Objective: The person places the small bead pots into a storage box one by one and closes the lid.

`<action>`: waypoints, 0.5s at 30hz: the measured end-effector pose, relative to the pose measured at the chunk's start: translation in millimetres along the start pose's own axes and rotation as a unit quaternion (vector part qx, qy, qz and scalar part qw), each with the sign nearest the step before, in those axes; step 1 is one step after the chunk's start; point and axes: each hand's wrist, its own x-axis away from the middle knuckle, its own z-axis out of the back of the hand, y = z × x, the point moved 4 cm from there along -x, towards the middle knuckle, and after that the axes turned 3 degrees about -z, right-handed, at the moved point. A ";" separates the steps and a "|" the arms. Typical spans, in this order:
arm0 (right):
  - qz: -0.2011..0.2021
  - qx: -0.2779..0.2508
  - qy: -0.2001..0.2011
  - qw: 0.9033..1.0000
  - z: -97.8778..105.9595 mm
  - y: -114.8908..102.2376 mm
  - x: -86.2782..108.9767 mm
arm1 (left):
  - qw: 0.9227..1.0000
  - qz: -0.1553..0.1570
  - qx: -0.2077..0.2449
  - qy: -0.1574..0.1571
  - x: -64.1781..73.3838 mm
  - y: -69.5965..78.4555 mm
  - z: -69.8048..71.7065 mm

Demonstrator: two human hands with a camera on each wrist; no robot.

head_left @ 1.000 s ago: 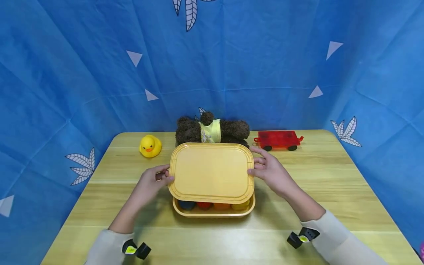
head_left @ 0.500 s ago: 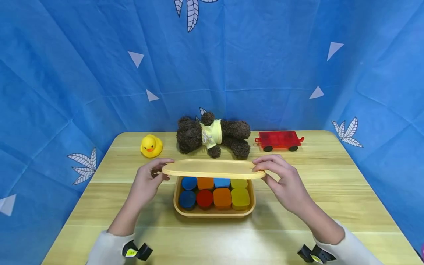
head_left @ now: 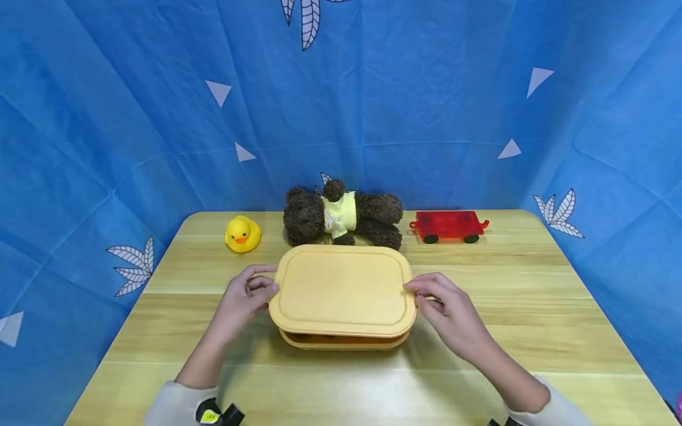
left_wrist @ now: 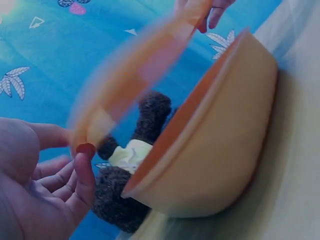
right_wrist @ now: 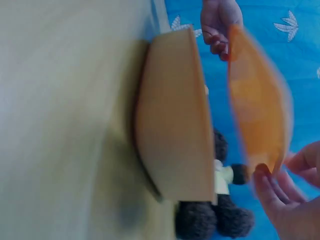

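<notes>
A pale yellow plastic lid (head_left: 343, 290) hangs a little above a matching oblong box (head_left: 346, 343), tilted with its broad face toward the head camera. My left hand (head_left: 245, 299) pinches its left end between thumb and fingers. At the opposite end, my right hand (head_left: 447, 310) holds the lid's edge with thumb and fingertips. Both wrist views show a gap between the lid (left_wrist: 135, 80) and the box (right_wrist: 172, 115), which stands on the table. The lid covers the box's contents in the head view.
Behind the box lies a brown teddy bear (head_left: 341, 216) in a yellow shirt. A yellow rubber duck (head_left: 243, 234) sits at the back left, and a red toy wagon (head_left: 449, 226) at the back right. Blue cloth (head_left: 426, 106) hangs around the wooden table (head_left: 533, 331).
The lid went from broad-side to nearly edge-on, baring several coloured blocks in the box, then came broad-side again with a smoother face showing. Both hands kept hold; the right hand shifted its grip.
</notes>
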 end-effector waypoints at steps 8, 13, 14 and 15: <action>-0.118 -0.024 0.003 0.993 -16.7 20.7 -3.4 | 0.997 0.017 -0.072 -0.019 1.4 -15.6 -10.4; -0.124 -0.002 0.001 0.992 -24.0 28.9 -2.8 | 0.992 0.015 -0.128 -0.008 3.1 -18.8 -13.8; -0.122 -0.001 -0.001 0.993 -25.4 30.3 -2.7 | 0.991 0.014 -0.136 -0.007 3.0 -19.3 -14.1; -0.121 -0.002 -0.002 0.993 -27.0 31.4 -2.7 | 0.990 0.011 -0.143 -0.006 2.8 -19.4 -14.5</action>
